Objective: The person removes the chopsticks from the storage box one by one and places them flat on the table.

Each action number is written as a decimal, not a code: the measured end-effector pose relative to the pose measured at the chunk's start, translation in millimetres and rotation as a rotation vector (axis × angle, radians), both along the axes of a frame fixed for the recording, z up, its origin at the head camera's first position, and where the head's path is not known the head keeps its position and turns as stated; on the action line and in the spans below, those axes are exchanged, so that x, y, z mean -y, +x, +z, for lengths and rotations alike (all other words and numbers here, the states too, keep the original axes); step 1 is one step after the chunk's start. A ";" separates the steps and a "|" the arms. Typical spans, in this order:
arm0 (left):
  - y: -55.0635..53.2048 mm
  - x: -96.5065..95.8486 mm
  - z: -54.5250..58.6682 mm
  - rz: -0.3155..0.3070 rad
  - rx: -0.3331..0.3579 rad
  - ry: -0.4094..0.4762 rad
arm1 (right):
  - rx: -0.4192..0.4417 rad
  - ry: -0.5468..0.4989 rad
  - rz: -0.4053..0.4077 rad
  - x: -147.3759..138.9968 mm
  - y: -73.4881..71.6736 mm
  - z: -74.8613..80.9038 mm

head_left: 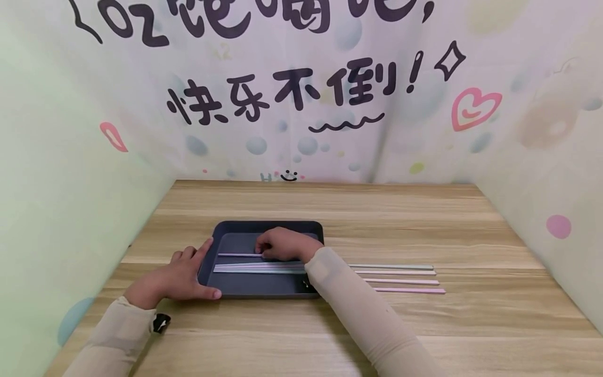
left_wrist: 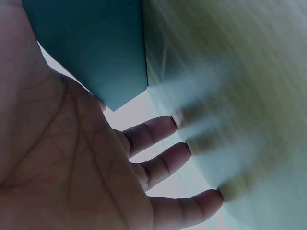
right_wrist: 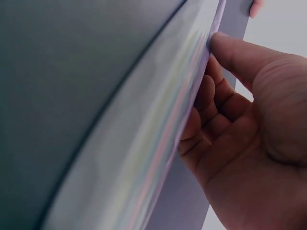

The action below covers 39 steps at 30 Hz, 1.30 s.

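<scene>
1. Here, a dark rectangular tray [head_left: 245, 288] lies on the wooden bench [head_left: 424, 324], left of centre, and several long thin pastel sticks [head_left: 254, 267], probably chopsticks, lie across it from left to right.

2. The sticks' left ends rest inside the tray; their right ends [head_left: 405, 277] run out over the tray's right rim onto the bench, lying parallel and close together, in grey-green, cream and pink.

3. One pale lilac stick [head_left: 237, 255] lies just beyond the bundle, towards the far side of the tray.

4. The right hand [head_left: 282, 244] is over the tray's middle, its fingers [right_wrist: 213, 103] curled down onto the sticks; the right wrist view shows the thumb and bent fingers closing on the edge of the bundle, so it appears to be grasping them.

5. The left hand [head_left: 181, 275] lies flat at the tray's left rim, fingers relaxed and spread, thumb along the near-left corner, steadying the tray without clasping it.

6. The sticks look light, stiff and smooth, so they would likely roll or slide apart; pinching them near mid-length, all together, seems the surest hold.

7. The printed backdrop [head_left: 301, 104] carries handwritten-style Chinese characters reading "快乐不倒!", with "02" in the line above, which is cut off at the top.

8. No brand or label can be read on the tray or sticks.
</scene>
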<state>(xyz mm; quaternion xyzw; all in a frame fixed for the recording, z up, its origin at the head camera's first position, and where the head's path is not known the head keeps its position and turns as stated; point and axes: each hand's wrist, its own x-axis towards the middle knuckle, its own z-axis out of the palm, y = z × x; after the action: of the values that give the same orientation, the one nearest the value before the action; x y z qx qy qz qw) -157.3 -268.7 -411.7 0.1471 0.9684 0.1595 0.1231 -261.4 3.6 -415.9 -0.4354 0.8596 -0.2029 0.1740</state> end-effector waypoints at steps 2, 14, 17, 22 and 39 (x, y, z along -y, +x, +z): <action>-0.1 0.1 0.6 0.001 0.006 0.001 | 0.007 0.002 -0.005 0.2 -0.2 0.1; -3.2 1.7 -4.2 0.030 0.031 -0.003 | 0.015 0.021 -0.006 1.5 -0.1 1.4; -3.3 1.9 -5.2 0.031 0.028 0.003 | 0.021 0.014 -0.009 1.4 0.1 1.7; -4.3 1.6 -5.5 0.033 0.030 0.007 | 0.029 0.002 -0.013 0.1 -0.4 4.3; 3.5 -7.4 13.3 0.008 0.055 -0.029 | 0.057 -0.084 0.008 -6.7 -2.9 26.8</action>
<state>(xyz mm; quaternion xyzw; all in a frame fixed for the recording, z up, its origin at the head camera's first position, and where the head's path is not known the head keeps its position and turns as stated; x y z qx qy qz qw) -153.7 -261.3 -398.3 0.1368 0.9675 0.1498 0.1510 -264.3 10.3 -389.1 -0.4399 0.8432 -0.2505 0.1811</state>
